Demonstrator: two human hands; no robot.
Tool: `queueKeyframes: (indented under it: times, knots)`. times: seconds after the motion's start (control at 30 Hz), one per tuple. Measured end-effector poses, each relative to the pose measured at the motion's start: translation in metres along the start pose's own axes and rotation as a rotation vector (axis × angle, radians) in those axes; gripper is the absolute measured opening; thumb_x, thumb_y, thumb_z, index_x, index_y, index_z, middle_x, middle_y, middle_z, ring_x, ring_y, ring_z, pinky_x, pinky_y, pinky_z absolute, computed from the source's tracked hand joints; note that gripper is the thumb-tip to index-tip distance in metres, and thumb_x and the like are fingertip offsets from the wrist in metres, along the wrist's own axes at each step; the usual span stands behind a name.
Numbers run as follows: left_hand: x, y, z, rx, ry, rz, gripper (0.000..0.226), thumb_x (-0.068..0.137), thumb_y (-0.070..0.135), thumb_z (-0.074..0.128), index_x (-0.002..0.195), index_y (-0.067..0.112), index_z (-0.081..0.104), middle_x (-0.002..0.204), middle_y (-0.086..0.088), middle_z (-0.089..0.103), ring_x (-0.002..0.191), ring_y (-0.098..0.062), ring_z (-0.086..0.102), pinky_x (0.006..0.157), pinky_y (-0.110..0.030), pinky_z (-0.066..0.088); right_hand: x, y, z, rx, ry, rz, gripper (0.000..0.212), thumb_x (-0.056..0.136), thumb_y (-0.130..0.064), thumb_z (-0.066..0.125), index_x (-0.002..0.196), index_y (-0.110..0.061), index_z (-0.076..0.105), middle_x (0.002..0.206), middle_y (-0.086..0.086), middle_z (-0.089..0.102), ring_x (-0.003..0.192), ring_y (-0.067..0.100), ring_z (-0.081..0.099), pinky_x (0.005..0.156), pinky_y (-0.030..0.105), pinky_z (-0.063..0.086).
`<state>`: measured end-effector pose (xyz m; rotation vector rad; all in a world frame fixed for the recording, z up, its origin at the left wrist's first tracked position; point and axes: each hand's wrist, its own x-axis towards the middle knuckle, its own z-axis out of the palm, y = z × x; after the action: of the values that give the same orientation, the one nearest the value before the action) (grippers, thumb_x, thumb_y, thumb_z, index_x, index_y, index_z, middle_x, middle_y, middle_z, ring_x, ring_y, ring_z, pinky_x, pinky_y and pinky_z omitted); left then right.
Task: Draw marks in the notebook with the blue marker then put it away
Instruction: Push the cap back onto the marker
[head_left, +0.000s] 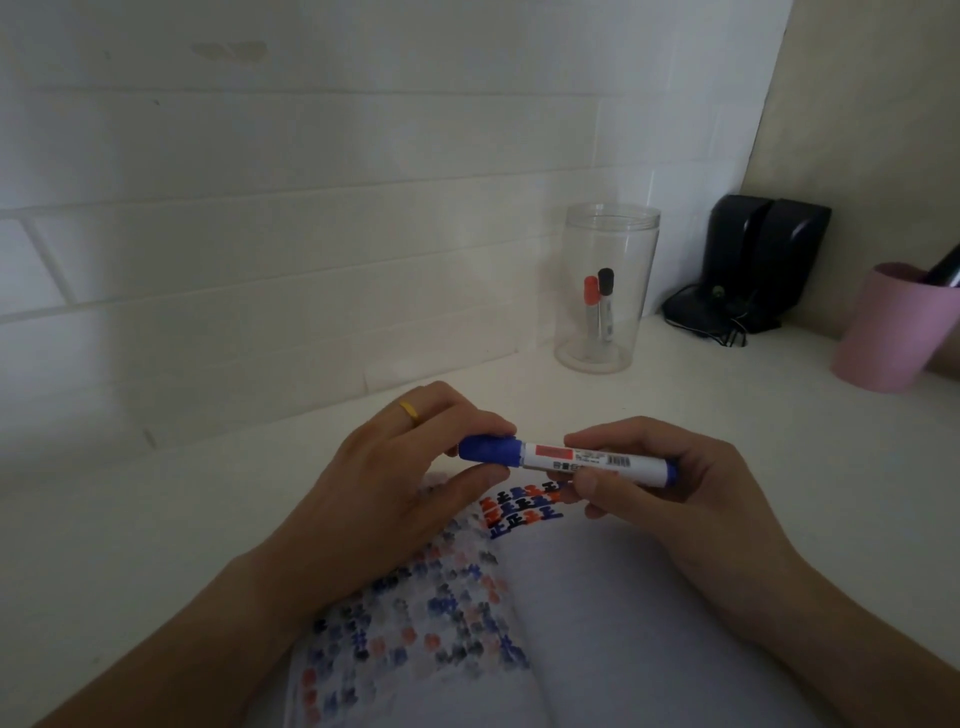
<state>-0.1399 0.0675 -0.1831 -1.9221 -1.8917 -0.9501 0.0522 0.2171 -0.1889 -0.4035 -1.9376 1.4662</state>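
Note:
I hold the blue marker (597, 461) level above the open notebook (597, 613). My left hand (395, 483), with a gold ring, pinches the blue cap end. The white barrel sits in the fingers of my right hand (670, 499). The cap is seated on the marker. The notebook's left page is covered with several rows of blue, red and black marks. A short cluster of marks sits at the top of its right page, partly hidden by my fingers.
A clear plastic jar (605, 291) stands at the back near the tiled wall, with a red-capped and a black-capped marker inside. A black device with cables (753, 270) sits in the corner. A pink cup (888, 327) is at the right edge.

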Motion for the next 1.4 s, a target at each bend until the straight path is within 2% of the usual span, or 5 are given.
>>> queueKeyframes:
  times: [0.3, 0.83, 1.13, 1.3, 1.4]
  knots:
    - [0.002, 0.012, -0.003, -0.063, -0.014, -0.029, 0.025, 0.103, 0.037, 0.049, 0.106, 0.019, 0.067, 0.085, 0.012, 0.057, 0.074, -0.005, 0.054, 0.069, -0.01, 0.039, -0.001, -0.013, -0.004, 0.034, -0.062, -0.05, 0.028, 0.069, -0.018, 0.078, 0.097, -0.015, 0.081, 0.091, 0.006, 0.082, 0.084, 0.021, 0.077, 0.071, 0.021, 0.061]
    - [0.001, 0.014, -0.013, -0.148, -0.005, -0.055, 0.02, 0.098, 0.035, 0.06, 0.105, 0.021, 0.072, 0.086, 0.013, 0.064, 0.077, -0.01, 0.062, 0.068, -0.019, 0.047, -0.005, -0.02, -0.001, -0.066, -0.067, -0.103, 0.026, 0.069, -0.023, 0.079, 0.095, -0.024, 0.081, 0.088, -0.009, 0.083, 0.081, 0.01, 0.078, 0.068, 0.018, 0.06]
    - [0.001, 0.029, -0.013, -0.075, 0.029, 0.035, 0.023, 0.097, 0.034, 0.059, 0.1, 0.015, 0.072, 0.08, 0.013, 0.056, 0.071, -0.002, 0.052, 0.068, -0.005, 0.036, -0.004, -0.021, -0.009, 0.157, -0.19, 0.011, 0.024, 0.085, -0.013, 0.066, 0.101, 0.0, 0.078, 0.077, 0.02, 0.079, 0.064, 0.027, 0.074, 0.062, 0.031, 0.062]
    - [0.003, 0.021, -0.008, -0.042, 0.052, 0.009, 0.027, 0.094, 0.034, 0.069, 0.116, 0.017, 0.07, 0.095, 0.007, 0.064, 0.083, -0.007, 0.06, 0.079, -0.009, 0.042, -0.003, -0.019, -0.01, -0.463, -0.012, -0.264, 0.017, 0.082, -0.033, 0.077, 0.099, -0.029, 0.079, 0.088, -0.008, 0.079, 0.078, 0.01, 0.072, 0.068, 0.021, 0.058]
    - [0.003, 0.019, -0.003, -0.049, 0.062, -0.002, 0.045, 0.089, 0.032, 0.074, 0.13, 0.017, 0.062, 0.104, 0.006, 0.066, 0.093, -0.005, 0.062, 0.086, -0.012, 0.047, -0.002, -0.015, -0.006, -0.841, 0.027, -0.509, 0.034, 0.081, -0.026, 0.079, 0.113, -0.03, 0.071, 0.095, -0.016, 0.075, 0.084, 0.008, 0.064, 0.071, 0.026, 0.055]
